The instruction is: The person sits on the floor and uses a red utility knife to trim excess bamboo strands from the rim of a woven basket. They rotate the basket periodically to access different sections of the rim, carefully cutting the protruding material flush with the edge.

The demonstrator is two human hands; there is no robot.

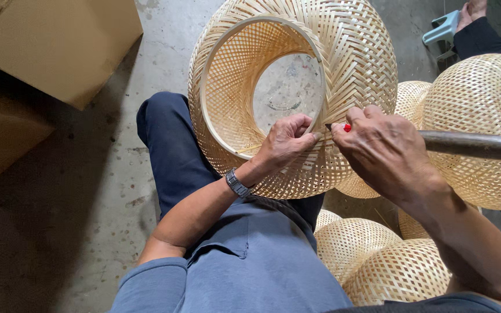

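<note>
- Woven bamboo lampshade (343, 52) resting on lap, open ring facing up.
- Cardboard boxes (59, 46) on concrete floor, well apart.
- Finished woven shades (476, 116) crowding right side.
- Right hand (387, 153) clenched around dark-handled tool (471, 145), red-marked tip at rim.
- Left hand (285, 142) pinching rim, fingers together.

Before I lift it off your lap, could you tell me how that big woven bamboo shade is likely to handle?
The woven bamboo shade is probably light for its size, being open lattice of thin strips. It likely flexes somewhat if squeezed, though the hoop rim should stiffen the opening. Rounded like the finished shades beside it, it may roll when set down.
</note>
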